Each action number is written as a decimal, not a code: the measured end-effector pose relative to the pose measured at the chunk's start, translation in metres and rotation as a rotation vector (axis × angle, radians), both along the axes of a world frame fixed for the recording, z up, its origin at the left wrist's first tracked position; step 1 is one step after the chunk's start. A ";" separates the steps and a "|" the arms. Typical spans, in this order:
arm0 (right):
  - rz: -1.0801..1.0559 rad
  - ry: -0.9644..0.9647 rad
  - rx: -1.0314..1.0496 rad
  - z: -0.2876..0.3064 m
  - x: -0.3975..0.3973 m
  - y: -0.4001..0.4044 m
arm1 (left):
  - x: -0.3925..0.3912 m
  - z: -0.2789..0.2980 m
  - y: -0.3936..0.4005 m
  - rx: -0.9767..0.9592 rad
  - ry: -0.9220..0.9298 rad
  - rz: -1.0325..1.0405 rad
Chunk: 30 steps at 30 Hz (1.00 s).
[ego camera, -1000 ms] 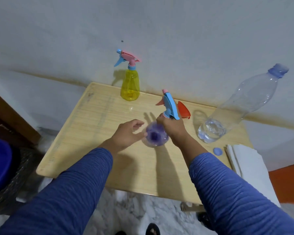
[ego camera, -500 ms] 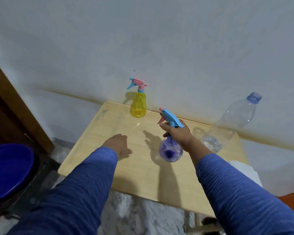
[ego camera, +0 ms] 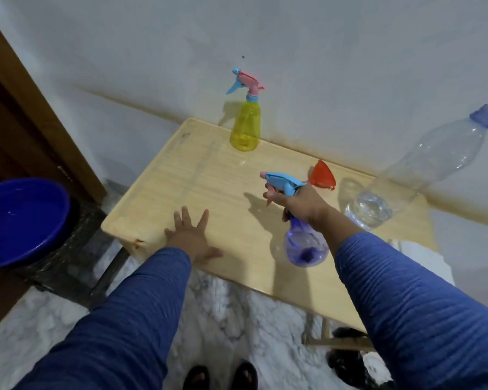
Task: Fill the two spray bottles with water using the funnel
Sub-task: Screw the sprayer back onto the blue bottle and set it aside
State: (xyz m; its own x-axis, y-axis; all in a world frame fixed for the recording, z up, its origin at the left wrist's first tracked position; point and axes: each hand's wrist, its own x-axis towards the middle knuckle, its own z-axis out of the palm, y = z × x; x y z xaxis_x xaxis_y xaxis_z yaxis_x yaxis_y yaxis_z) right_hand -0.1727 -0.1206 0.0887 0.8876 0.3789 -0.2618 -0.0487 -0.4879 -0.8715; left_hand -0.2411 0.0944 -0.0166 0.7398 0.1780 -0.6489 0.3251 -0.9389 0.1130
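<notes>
Fingers of the right hand (ego camera: 302, 204) clamp the purple spray bottle (ego camera: 306, 246) neck; left hand (ego camera: 190, 237) splayed flat (idle). Trigger apparently engaged: accidental spraying possible.

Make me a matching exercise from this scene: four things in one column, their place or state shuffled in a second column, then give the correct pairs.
Things
1. purple spray bottle
2. yellow spray bottle
3. red funnel
4. left hand

Places or states
A. upright at the table's far edge, near the wall
B. flat on the table, fingers spread
C. gripped by the right hand
D. on the table behind the right hand

Pairs: 1-C, 2-A, 3-D, 4-B
</notes>
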 end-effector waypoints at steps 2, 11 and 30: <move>-0.013 0.044 -0.076 -0.003 0.002 -0.001 | 0.000 0.002 0.002 -0.004 0.001 -0.012; -0.090 0.162 -0.127 -0.015 -0.009 -0.008 | 0.000 0.000 0.005 -0.018 -0.018 -0.035; -0.100 0.083 -0.073 -0.018 -0.022 -0.011 | -0.003 0.002 0.004 -0.029 -0.046 -0.035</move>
